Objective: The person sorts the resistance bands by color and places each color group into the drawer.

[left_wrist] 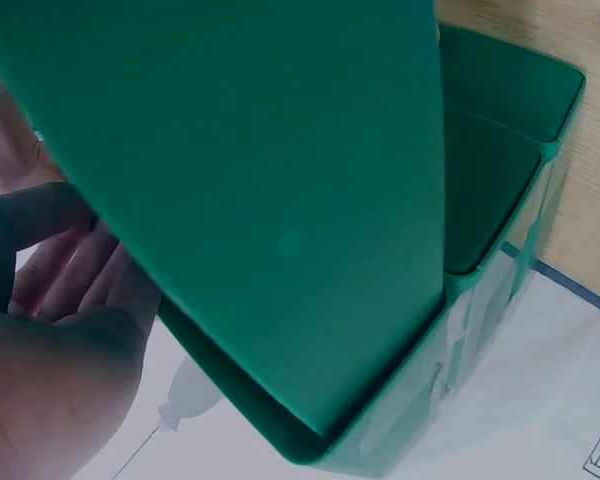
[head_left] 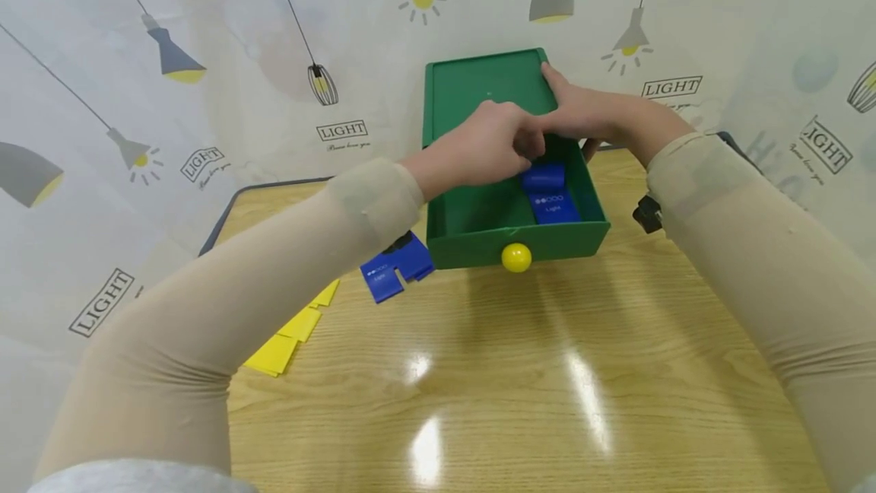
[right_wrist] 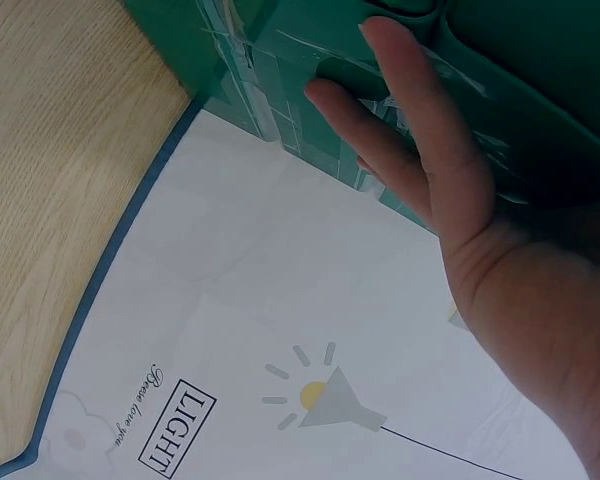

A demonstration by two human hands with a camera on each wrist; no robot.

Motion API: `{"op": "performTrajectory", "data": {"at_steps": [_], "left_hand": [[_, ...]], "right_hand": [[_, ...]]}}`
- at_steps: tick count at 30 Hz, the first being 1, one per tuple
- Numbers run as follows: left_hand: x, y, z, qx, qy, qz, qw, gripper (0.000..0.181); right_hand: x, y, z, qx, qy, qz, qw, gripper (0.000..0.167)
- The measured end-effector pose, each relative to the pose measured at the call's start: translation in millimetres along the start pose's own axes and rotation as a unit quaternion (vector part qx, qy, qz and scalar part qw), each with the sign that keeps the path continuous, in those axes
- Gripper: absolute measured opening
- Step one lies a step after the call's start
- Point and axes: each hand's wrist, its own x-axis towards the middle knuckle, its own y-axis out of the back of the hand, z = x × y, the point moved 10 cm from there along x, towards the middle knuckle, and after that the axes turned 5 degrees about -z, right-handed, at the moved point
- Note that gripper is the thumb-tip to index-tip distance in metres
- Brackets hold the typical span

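A green box [head_left: 493, 78] stands toward the back, its drawer [head_left: 479, 204] pulled out toward me with a yellow knob [head_left: 516, 258] on the front. Blue pieces [head_left: 556, 204] lie along the drawer's right side. My left hand [head_left: 489, 139] reaches over the drawer with bent fingers, its fingertips close to those pieces. In the left wrist view its fingers [left_wrist: 80, 270] pass behind a green panel [left_wrist: 270, 200], so what they touch is hidden. My right hand [head_left: 591, 112] rests against the box's right side, fingers [right_wrist: 435, 150] extended and spread.
Another blue piece [head_left: 393, 268] with cut-outs lies left of the drawer, a black part behind it. Yellow pieces [head_left: 284, 341] lie farther left. A black object [head_left: 646, 214] sits right of the box. A printed cloth [head_left: 239, 82] surrounds the wooden table [head_left: 513, 386].
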Motion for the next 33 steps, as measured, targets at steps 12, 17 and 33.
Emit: {"op": "performTrajectory", "data": {"at_steps": [12, 17, 33], "left_hand": [[-5.0, -30.9, -5.5, -0.011, -0.029, -0.097, 0.9948, 0.029], [-10.5, -25.5, -9.6, -0.011, -0.027, -0.079, 0.9964, 0.035], [-71.1, 35.4, -41.5, -0.16, -0.008, 0.0, 0.9871, 0.034]], "right_hand": [[5.4, -3.0, 1.4, 0.003, -0.004, 0.005, 1.0, 0.128], [4.4, -3.2, 0.0, 0.004, -0.002, 0.002, 1.0, 0.127], [4.2, 1.2, 3.2, 0.013, -0.01, 0.013, 0.9998, 0.135]]}}
